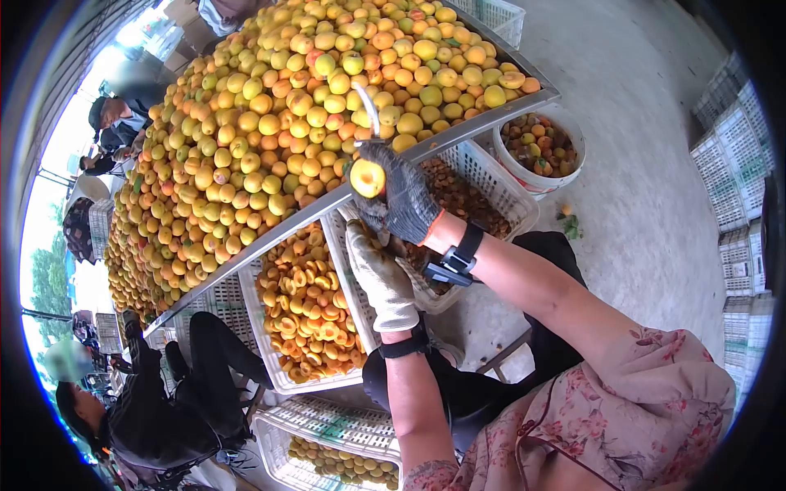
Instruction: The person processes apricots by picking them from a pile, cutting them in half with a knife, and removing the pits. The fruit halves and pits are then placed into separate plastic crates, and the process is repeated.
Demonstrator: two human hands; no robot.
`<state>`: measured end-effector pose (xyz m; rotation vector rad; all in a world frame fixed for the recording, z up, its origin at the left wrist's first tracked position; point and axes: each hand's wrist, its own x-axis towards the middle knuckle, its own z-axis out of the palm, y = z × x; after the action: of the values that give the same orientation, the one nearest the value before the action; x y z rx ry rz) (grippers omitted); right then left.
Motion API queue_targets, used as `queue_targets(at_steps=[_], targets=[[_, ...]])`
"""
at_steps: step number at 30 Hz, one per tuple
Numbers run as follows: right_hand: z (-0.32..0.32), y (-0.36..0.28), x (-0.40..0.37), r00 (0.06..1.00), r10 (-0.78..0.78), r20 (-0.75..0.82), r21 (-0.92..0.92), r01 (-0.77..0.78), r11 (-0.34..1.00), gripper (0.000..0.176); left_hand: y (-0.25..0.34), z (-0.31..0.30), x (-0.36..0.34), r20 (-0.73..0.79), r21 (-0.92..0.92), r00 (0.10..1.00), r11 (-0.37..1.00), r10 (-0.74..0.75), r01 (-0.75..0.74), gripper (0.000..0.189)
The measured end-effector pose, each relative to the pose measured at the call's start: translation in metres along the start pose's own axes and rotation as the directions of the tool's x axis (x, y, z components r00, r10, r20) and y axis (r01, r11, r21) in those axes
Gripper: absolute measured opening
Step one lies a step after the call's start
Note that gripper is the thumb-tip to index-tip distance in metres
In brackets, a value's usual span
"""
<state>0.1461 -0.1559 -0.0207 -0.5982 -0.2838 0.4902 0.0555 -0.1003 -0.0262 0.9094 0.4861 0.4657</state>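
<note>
My right hand [401,195], in a grey knit glove with an orange cuff, is closed around a knife with a curved, shiny blade [368,110] pointing up over the fruit pile. The same hand has a halved apricot [368,177], its cut face showing. Just below it, my left hand [380,278] wears a stained white glove; its fingers stretch toward the right hand, which partly covers the fingertips. Whole apricots [270,123] are heaped on a metal-edged table [483,124]. Under its edge stands a white crate of apricot halves [307,307], left of my left hand.
Another crate [524,214] holds brown pits, beside a white bucket [581,155] of fruit. A lower crate [327,417] contains more apricots. A person in dark clothes [164,417] sits at left, others [123,123] farther along the table. Stacked crates [729,172] line the right side.
</note>
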Motion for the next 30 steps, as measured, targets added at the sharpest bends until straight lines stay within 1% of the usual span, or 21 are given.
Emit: queue_targets(at_steps=[1, 2, 3, 5, 7, 8, 9, 11, 12, 13, 15, 17, 19, 21, 22, 24, 25, 26, 28, 29, 30], targets=[[0.006, 0.002, -0.005, 0.978, -0.204, -0.049, -0.402, 0.167, 0.9, 0.028, -0.001, -0.001, 0.003, 0.001, 0.0, 1.0, 1.0, 0.002, -0.002, 0.038], [0.011, 0.002, -0.007, 0.915, -0.403, -0.012, -0.738, 0.264, 0.621, 0.034, 0.001, -0.003, 0.008, 0.031, 0.048, 0.993, 0.992, 0.113, -0.115, 0.04], [0.005, 0.009, -0.001, 0.985, -0.05, -0.163, 0.007, 0.052, 0.999, 0.031, 0.006, -0.003, 0.012, 0.068, 0.092, 0.973, 0.97, 0.22, -0.226, 0.042], [0.01, 0.001, -0.008, 0.957, -0.075, -0.279, -0.087, 0.053, 0.995, 0.019, 0.011, -0.025, 0.031, 0.009, 0.302, 0.933, 0.888, 0.36, -0.346, 0.044], [-0.001, -0.008, -0.009, 0.952, 0.153, -0.264, 0.052, -0.144, 0.988, 0.023, 0.038, -0.02, 0.017, -0.11, 0.413, 0.925, 0.863, 0.364, -0.291, 0.049], [-0.003, -0.013, -0.009, 0.952, 0.206, -0.225, 0.037, -0.203, 0.978, 0.024, 0.05, -0.022, 0.02, -0.285, 0.529, 0.876, 0.826, 0.389, -0.195, 0.053], [-0.005, -0.016, -0.009, 0.947, 0.261, -0.187, 0.021, -0.262, 0.965, 0.025, 0.049, -0.046, 0.033, -0.164, 0.695, 0.845, 0.668, 0.508, -0.266, 0.064], [0.0, -0.015, -0.01, 0.927, 0.341, -0.155, 0.059, -0.336, 0.94, 0.028, 0.054, -0.062, 0.039, -0.056, 0.998, 0.655, 0.066, 0.754, 0.009, 0.07], [0.006, -0.014, -0.011, 0.916, 0.362, -0.173, 0.024, -0.364, 0.931, 0.028, 0.069, -0.04, 0.019, -0.11, 0.894, 0.746, 0.394, 0.656, -0.214, 0.073], [0.012, -0.013, -0.011, 0.906, 0.378, -0.192, -0.01, -0.387, 0.922, 0.029, 0.061, -0.035, 0.017, -0.037, 0.719, 0.767, 0.55, 0.64, -0.424, 0.064], [0.019, -0.005, -0.009, 0.895, 0.395, -0.205, -0.083, -0.418, 0.905, 0.031, 0.046, -0.023, 0.0, 0.312, 0.72, 0.691, 0.312, 0.653, -0.62, 0.05], [0.024, 0.013, -0.008, 0.923, 0.292, -0.252, 0.005, -0.3, 0.954, 0.032, 0.044, -0.017, -0.002, 0.569, 0.671, 0.574, 0.07, 0.589, -0.738, 0.041], [0.02, 0.016, -0.009, 0.915, 0.31, -0.258, -0.09, -0.342, 0.935, 0.027, 0.041, -0.018, 0.0, 0.501, 0.676, 0.626, 0.181, 0.597, -0.714, 0.026], [0.023, 0.017, -0.014, 0.967, 0.155, -0.202, -0.135, -0.184, 0.974, 0.019, 0.049, -0.019, -0.002, 0.477, 0.637, 0.694, 0.332, 0.539, -0.695, 0.013], [0.023, 0.005, -0.021, 0.95, 0.252, -0.187, -0.2, -0.288, 0.937, 0.015, 0.048, -0.016, -0.006, 0.339, 0.493, 0.818, 0.654, 0.464, -0.575, 0.005], [0.025, -0.003, -0.025, 0.961, 0.235, -0.149, -0.361, -0.274, 0.891, 0.016, 0.035, -0.035, 0.006, 0.189, 0.505, 0.914, 0.762, 0.359, -0.404, 0.002], [0.028, -0.002, -0.025, 0.969, 0.225, -0.106, -0.508, -0.247, 0.825, 0.017, 0.034, -0.04, 0.008, 0.155, 0.519, 0.925, 0.768, 0.347, -0.375, 0.003], [0.021, 0.01, -0.021, 0.975, 0.172, -0.14, -0.47, -0.218, 0.855, 0.022, 0.032, -0.051, 0.012, 0.15, 0.514, 0.922, 0.768, 0.356, -0.381, 0.003], [0.019, 0.026, -0.001, 0.991, 0.09, -0.099, -0.554, -0.13, 0.822, 0.024, 0.032, -0.07, 0.016, 0.172, 0.927, 0.905, 0.248, 0.389, -0.283, 0.01], [0.021, 0.033, 0.009, 0.998, 0.003, -0.061, -0.625, -0.04, 0.78, 0.025, 0.031, -0.07, 0.016, 0.161, 0.927, 0.904, 0.254, 0.396, -0.276, 0.01], [0.051, 0.022, 0.009, 1.0, 0.012, 0.013, -0.813, 0.003, 0.583, 0.024, 0.031, -0.061, 0.013, 0.209, 0.941, 0.934, 0.201, 0.289, -0.273, 0.013]])
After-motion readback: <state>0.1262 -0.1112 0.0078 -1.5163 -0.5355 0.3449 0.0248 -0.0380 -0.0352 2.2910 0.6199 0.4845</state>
